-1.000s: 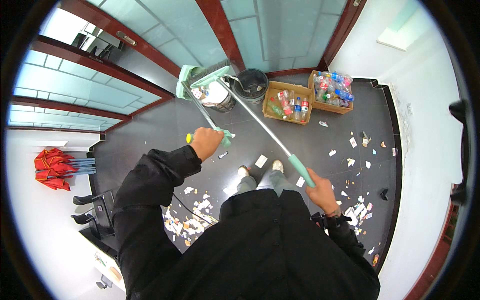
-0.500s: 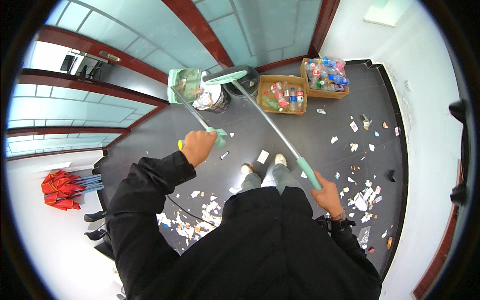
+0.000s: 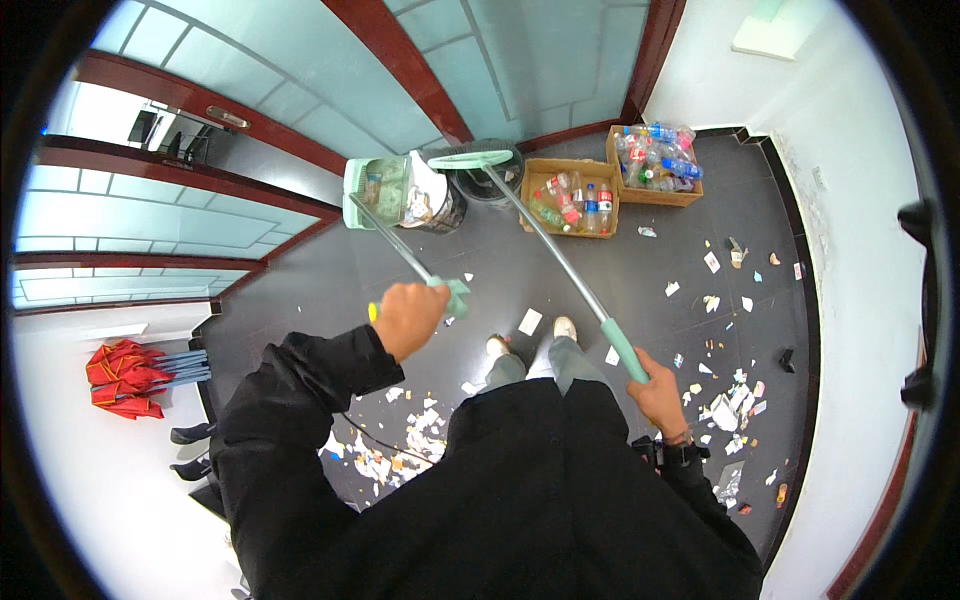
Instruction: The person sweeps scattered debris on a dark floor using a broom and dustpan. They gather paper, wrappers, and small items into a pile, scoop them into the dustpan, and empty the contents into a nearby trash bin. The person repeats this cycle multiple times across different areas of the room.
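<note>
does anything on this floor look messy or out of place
Yes. Torn paper scraps litter the dark floor, thickest by the right wall and near a second patch at the person's left side.

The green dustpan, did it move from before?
Yes. The green dustpan swung from beside the black bin to tip over it, paper scraps inside.

— The dustpan (image 3: 385, 192)?
— Pale green, on a long metal handle, raised and tipped over the bin (image 3: 440, 205), paper scraps inside.
— And the broom (image 3: 560, 255)?
— Slanted metal pole with a green grip, its green head up near the bin.
</note>
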Demonstrator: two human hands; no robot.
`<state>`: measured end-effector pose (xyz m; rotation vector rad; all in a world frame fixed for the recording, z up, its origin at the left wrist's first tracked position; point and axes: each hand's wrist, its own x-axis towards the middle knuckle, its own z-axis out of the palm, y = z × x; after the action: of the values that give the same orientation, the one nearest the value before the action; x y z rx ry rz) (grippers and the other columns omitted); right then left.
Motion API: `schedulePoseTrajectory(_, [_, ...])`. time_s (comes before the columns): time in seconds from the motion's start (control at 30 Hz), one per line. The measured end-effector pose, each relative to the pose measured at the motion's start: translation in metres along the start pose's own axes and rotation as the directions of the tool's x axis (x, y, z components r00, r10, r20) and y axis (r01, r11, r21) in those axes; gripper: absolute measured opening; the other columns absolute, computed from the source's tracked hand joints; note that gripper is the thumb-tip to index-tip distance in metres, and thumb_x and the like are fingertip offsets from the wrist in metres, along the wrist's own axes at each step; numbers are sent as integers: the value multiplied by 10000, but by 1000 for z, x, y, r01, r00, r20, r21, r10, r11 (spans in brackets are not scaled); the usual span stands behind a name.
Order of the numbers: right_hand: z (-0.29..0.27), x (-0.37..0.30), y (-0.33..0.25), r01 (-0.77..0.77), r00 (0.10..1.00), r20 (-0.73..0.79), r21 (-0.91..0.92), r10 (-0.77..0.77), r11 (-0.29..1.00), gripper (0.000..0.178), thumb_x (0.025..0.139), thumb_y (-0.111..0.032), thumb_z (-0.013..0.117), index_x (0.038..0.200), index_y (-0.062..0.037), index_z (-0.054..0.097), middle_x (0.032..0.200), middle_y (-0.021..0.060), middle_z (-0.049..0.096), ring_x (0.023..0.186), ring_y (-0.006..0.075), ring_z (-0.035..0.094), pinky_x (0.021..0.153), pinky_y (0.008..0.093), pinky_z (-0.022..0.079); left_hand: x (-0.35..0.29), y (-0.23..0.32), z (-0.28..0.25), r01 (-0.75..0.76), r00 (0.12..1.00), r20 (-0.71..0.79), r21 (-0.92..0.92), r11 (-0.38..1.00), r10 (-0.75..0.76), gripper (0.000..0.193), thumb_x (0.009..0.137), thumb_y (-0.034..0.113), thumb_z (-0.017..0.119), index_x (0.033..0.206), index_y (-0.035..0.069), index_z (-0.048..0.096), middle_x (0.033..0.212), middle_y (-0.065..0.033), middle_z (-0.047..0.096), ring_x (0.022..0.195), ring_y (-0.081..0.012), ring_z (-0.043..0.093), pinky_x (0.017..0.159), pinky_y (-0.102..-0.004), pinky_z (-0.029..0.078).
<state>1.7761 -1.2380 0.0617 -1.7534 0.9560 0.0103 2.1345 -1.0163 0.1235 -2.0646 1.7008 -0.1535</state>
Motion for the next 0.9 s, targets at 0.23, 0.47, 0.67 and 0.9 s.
schedulePoseTrajectory(0.23, [-7,-2,10,30,999,23,-28,-29,999,546,680,-74,577,1225,-48,552,783,213,597,642,212,570,636,304,467,6,7,-13,89,988,138,-184,979,-64,75,786,100,548,856,99,524,666,-69,622,619,-253,649,486,-379,483])
schedulePoseTrajectory(0.47, [-13,3,19,-3,998,56,-30,5,1000,535,683,-48,566,1217,-68,562,797,209,608,646,206,560,647,303,466,4,9,-30,164,971,210,-219,962,-118,162,783,88,552,938,93,505,682,-104,631,644,-279,655,511,-394,497])
schedulePoseTrajectory(0.67, [-26,-3,22,98,995,23,9,-98,995,537,680,-46,576,1216,-44,560,802,169,613,685,151,540,654,296,459,-9,-23,-58,482,851,378,-283,829,-365,290,779,92,553,1060,105,483,752,-177,648,722,-377,645,619,-476,513])
schedulePoseTrajectory(0.9, [-60,-4,11,-29,988,152,23,25,999,548,677,-39,583,1224,-23,547,767,82,576,681,120,506,634,268,441,-83,-32,-74,788,594,259,-381,484,-762,395,739,103,579,1129,91,522,829,-245,631,820,-436,604,709,-514,486])
